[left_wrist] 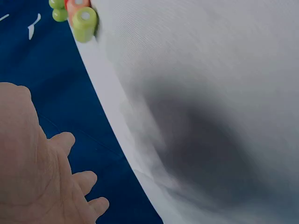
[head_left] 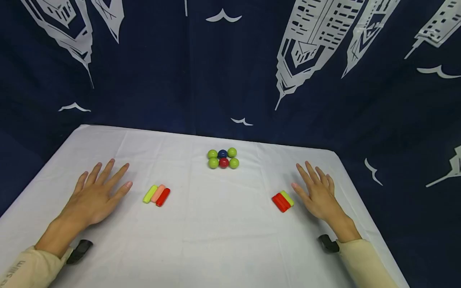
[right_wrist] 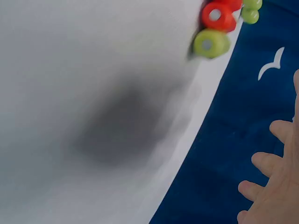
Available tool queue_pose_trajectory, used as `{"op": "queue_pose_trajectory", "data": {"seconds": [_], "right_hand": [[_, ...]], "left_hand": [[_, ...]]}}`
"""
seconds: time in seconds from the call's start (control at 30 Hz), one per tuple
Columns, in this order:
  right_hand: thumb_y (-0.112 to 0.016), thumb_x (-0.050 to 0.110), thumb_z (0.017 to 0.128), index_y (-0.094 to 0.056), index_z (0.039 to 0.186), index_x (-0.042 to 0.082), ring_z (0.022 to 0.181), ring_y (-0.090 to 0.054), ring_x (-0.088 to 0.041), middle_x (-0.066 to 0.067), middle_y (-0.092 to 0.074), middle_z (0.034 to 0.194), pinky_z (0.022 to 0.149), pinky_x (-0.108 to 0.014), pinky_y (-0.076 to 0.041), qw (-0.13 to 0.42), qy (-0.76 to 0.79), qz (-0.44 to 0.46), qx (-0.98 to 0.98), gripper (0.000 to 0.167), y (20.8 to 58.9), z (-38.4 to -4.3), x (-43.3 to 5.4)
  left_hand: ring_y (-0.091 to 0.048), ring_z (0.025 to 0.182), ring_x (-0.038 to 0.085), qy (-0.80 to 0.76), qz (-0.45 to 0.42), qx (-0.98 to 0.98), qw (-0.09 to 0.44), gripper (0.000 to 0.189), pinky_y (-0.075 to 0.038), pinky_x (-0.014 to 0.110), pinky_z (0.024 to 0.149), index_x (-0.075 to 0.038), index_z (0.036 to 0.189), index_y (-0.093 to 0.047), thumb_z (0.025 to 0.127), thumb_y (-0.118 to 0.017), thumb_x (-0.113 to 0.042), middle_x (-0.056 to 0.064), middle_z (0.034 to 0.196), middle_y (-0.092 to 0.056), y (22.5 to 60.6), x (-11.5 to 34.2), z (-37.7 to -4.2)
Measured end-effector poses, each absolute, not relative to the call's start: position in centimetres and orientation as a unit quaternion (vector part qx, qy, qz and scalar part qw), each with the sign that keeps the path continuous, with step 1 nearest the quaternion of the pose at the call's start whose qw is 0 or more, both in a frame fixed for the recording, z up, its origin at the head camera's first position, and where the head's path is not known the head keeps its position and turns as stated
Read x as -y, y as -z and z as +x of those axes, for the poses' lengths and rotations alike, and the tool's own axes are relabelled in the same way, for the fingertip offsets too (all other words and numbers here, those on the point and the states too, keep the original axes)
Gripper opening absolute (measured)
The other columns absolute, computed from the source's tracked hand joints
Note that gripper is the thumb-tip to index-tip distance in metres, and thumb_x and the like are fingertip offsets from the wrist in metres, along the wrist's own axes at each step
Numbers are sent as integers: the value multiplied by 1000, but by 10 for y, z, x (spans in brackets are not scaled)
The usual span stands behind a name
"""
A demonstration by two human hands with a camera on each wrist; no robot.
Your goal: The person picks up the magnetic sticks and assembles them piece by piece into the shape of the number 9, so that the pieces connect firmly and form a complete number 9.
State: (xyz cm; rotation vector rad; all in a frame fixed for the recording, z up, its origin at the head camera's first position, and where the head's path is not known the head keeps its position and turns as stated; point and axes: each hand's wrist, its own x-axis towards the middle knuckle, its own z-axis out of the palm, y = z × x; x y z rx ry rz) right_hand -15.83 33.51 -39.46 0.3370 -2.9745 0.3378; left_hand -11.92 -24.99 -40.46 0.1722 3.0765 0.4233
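My left hand [head_left: 95, 196] hovers over the left of the table, palm down with fingers spread, holding nothing. Just right of it lie three short sticks side by side: a yellow-green stick [head_left: 150, 194], a salmon stick [head_left: 158, 193] and a red stick [head_left: 163, 197]. Over the right side my right hand [head_left: 318, 196] is likewise spread and holds nothing. Close to its thumb are two red sticks [head_left: 281, 203] and a yellow-green stick [head_left: 287, 198], side by side. In the right wrist view, the yellow-green stick [right_wrist: 211, 44] shows a pale spot on its end.
At the far middle of the white-covered table [head_left: 223, 240], several green balls [head_left: 213, 163] sit in two rows with a blue ball [head_left: 222, 154] and a red ball [head_left: 223, 163]. A dark blue curtain [head_left: 162, 80] with white prints hangs behind.
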Motion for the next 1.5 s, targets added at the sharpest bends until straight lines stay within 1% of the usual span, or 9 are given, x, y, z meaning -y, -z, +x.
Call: {"op": "queue_pose_trajectory", "data": {"seconds": [0.13,0.27,0.53,0.87,1.13,1.23,1.33,1.43,1.5], "right_hand": [[-48,46,103,-23,160,16,146,-12,-55,-22,-15,165,112,-73,-1,60,-121,123,983,68,394,-161,-321],[-45,48,104,-23,160,17,147,-12,-53,-20,-14,166,112,-71,-2,48,-130,136,981,68,393,-165,-306],[-41,53,104,-24,160,21,150,-11,-48,-14,-13,168,115,-67,-2,38,-144,161,976,67,391,-176,-276],[-40,52,105,-23,161,24,151,-12,-45,-12,-14,168,116,-66,-5,26,-202,178,963,65,393,-187,-239],[-39,53,104,-26,160,24,150,-17,-44,-11,-17,167,117,-65,-7,14,-227,184,956,64,400,-198,-215],[-41,54,104,-27,159,25,150,-17,-44,-10,-18,167,117,-65,-8,5,-242,181,953,64,404,-202,-209],[-45,52,103,-27,159,26,150,-19,-43,-9,-18,167,116,-66,-11,-8,-261,179,949,65,407,-207,-203],[-52,47,102,-29,159,24,149,-20,-43,-12,-21,166,116,-66,-16,-17,-286,182,941,65,409,-212,-197],[-56,40,101,-31,158,20,148,-24,-44,-16,-26,164,116,-65,-20,-15,-304,191,933,65,412,-216,-193]], "left_hand": [[-5,148,54,-138,66,-988,18,71,2,71,114,-21,161,-18,104,-29,-60,25,165,-8,402,241,-119],[-7,148,54,-143,77,-986,28,69,0,71,114,-22,161,-18,104,-30,-59,25,165,-11,401,233,-117],[-10,148,54,-152,98,-982,45,69,-5,71,114,-23,161,-19,104,-32,-59,24,165,-14,402,217,-110],[-18,147,52,-269,139,-952,51,64,-13,70,112,-24,161,-20,106,-40,-50,24,163,-21,410,209,-113],[-28,143,49,-350,140,-926,27,64,-20,73,106,-20,158,-30,103,-55,-40,20,158,-35,421,210,-117],[-37,134,43,-375,133,-917,18,63,-30,65,103,-18,155,-37,99,-62,-34,20,152,-44,424,211,-119],[-46,117,32,-397,125,-909,16,61,-39,48,96,-14,150,-44,96,-68,-26,18,143,-54,427,213,-122],[-47,103,24,-417,114,-901,23,58,-38,32,87,-13,147,-48,94,-71,-19,16,133,-59,428,215,-125],[-46,100,21,-429,109,-896,29,58,-38,25,84,-13,147,-49,93,-71,-18,15,131,-60,429,216,-126]]}}
